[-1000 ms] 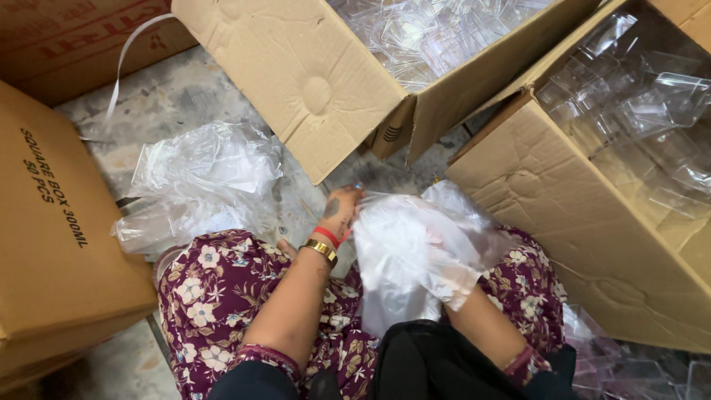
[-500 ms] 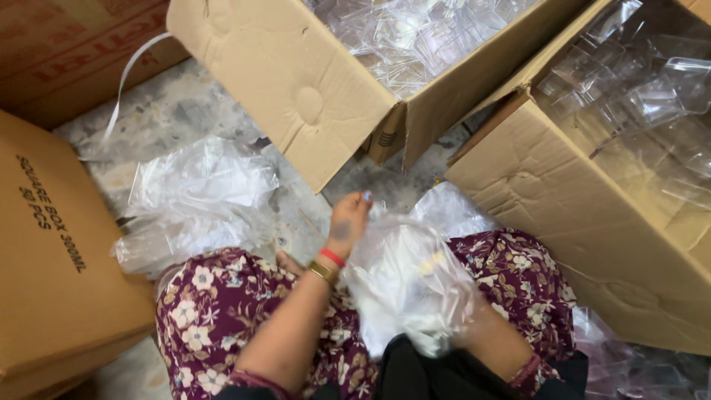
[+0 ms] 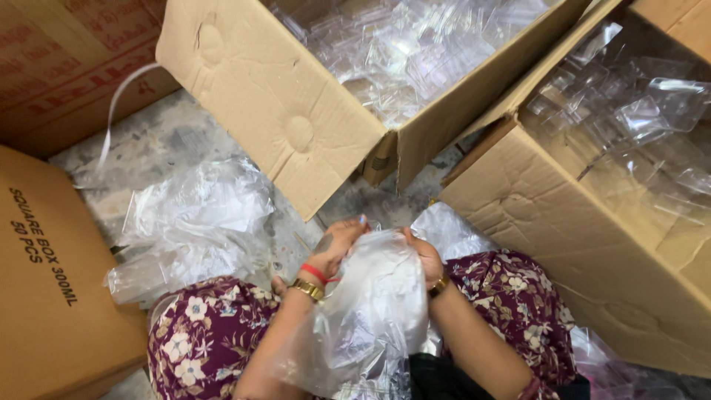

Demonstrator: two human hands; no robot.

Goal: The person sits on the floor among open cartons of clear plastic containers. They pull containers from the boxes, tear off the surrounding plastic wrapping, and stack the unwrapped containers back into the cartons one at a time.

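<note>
Since half a second ago the left hand (image 3: 337, 244) has come back to join the right hand (image 3: 426, 255), both now pinching the clear plastic bag (image 3: 370, 311) at its top, over the lap, so it looks gathered for closing.

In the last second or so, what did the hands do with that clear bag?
The left hand reached out past the knee, then came back to the top of the clear plastic bag. The right hand, which had been holding the bag lower down, moved up, so both hands now grip its mouth. The cardboard boxes and the loose plastic on the floor stayed put.
</note>
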